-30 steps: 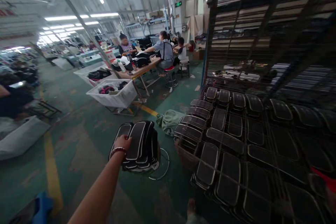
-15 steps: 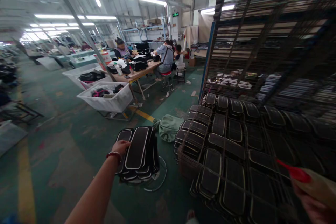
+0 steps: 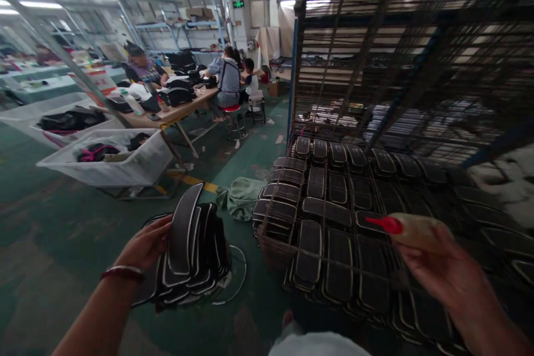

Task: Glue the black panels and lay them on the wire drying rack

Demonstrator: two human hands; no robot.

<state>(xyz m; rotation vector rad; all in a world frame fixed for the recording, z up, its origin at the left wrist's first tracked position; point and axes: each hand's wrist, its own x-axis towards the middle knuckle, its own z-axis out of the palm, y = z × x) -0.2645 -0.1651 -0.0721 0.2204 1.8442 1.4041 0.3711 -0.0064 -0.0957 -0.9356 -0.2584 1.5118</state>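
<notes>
Pinching black panel (image 3: 182,236), left fingers (image 3: 161,226) | right fingers (image 3: 417,270) wrapped round red-tipped bottle (image 3: 419,229) | red sign (image 3: 102,81): writing unreadable

2 hands (image 3: 144,247) (image 3: 444,272), 1 red-tipped bottle (image 3: 419,231), 2 white bins (image 3: 112,173) (image 3: 19,115), 1 green bundle (image 3: 246,199), 1 red-seated stool (image 3: 231,108).

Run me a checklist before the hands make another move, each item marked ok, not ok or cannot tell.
1. Left hand on the black panel with pale edging: ok, its fingers are at the panel's edge and the panel is tilted up.
2. Right hand firmly around the bottle: ok by the look of it, the fingers wrap its body.
3. Red nozzle over the held panel: not ok, it is well off to the right.
4. Nozzle open and bottle filled: cannot tell.
5. Stack under the held panel squared up: not ok, the edges fan unevenly.
6. Floor beyond the stack unobstructed: not ok, a green cloth bundle lies there.
</notes>
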